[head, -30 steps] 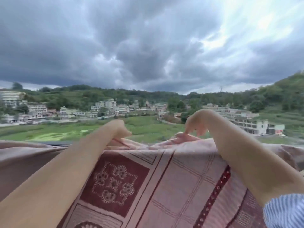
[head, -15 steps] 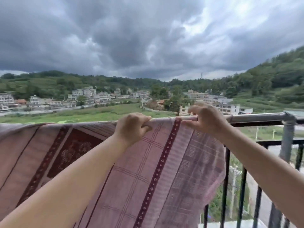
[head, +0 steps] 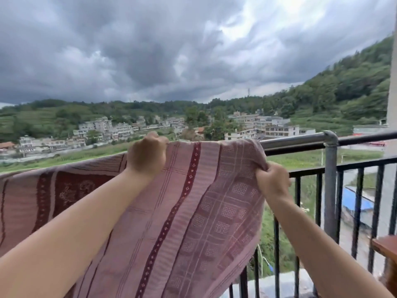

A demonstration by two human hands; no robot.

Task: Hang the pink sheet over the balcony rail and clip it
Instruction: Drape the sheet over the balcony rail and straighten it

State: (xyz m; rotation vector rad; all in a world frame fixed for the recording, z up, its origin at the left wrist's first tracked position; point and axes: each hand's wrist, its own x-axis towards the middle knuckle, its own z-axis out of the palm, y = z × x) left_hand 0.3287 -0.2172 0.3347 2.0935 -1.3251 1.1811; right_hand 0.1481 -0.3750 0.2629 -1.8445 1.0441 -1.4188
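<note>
- Currently the pink sheet (head: 193, 211) is draped over the balcony rail (head: 300, 140), covering it from the left frame edge to just short of the rail's pipe joint (head: 330, 138).
- Left hand (head: 147, 157) is a closed fist clamped on the sheet's top fold, right where the cloth crosses the rail.
- Right hand (head: 271, 181) is also closed, pinching a bunch of fabric at the sheet's right edge, a bit below rail height and on the near side of the rail.
- Cloth between the two hands forms a raised hump, peaking above the rail line near the right corner.
- Sheet pattern: dark red dotted stripe (head: 171, 216) running diagonally down the middle, checked blocks to its right, dark red panel (head: 73, 190) to the left.
- Lower hem hangs on the near side, in front of the black vertical bars (head: 358, 209); its bottom runs out of frame.
- Bare rail section continues right of the sheet, past a grey upright post (head: 329, 190).
- Wooden corner (head: 385, 246) pokes in at the right edge; can't tell what it belongs to.
- Background: buildings (head: 264, 125), green hills, heavy grey clouds.
</note>
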